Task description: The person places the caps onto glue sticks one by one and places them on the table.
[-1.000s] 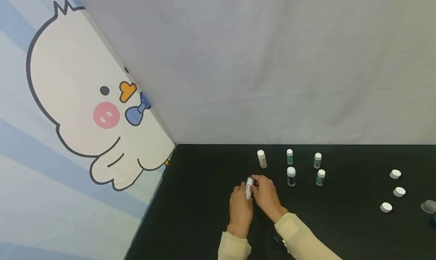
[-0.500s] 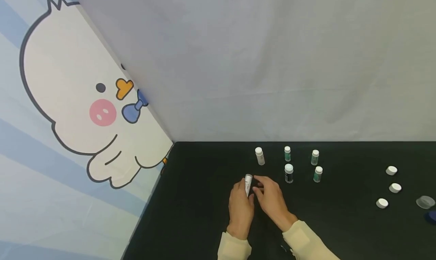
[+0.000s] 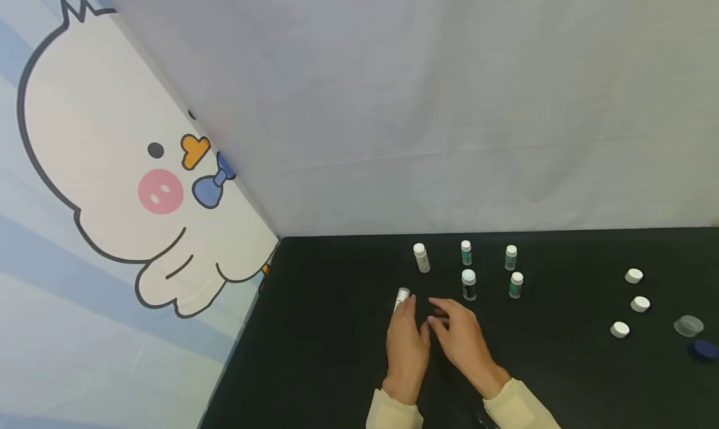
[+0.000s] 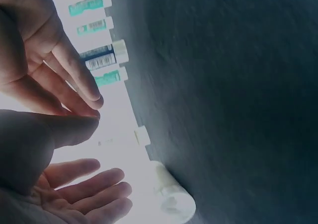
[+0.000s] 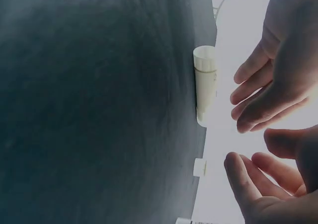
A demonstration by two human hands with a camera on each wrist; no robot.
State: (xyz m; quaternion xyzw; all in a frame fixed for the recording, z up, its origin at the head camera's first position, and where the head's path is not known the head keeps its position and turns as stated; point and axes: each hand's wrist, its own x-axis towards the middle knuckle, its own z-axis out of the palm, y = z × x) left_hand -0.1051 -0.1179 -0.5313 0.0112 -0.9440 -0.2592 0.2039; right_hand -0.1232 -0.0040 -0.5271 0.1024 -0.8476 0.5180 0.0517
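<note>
A white capped tube (image 3: pixel 402 295) lies on the black table, its lower part hidden behind my left hand in the head view. In the right wrist view the whole tube (image 5: pixel 205 87) shows on its side. My left hand (image 3: pixel 408 348) is beside it with fingers extended, and a gap separates those fingers from the tube (image 4: pixel 174 201) in the left wrist view. Close by on the right, my right hand (image 3: pixel 463 338) has its fingers loosely spread and holds nothing. The two hands face each other, thumbs inward.
A white bottle (image 3: pixel 422 258) stands behind the hands. Farther right are a dark-labelled bottle (image 3: pixel 469 285) and several green-labelled ones (image 3: pixel 515 285). At far right lie three white caps (image 3: pixel 640 304), a clear round cup (image 3: pixel 688 326) and a blue lid (image 3: pixel 704 350).
Both hands have let go of the tube, which now lies on the table. My right hand came off first and drew back rightward; the left followed. The head view shifted slightly.
</note>
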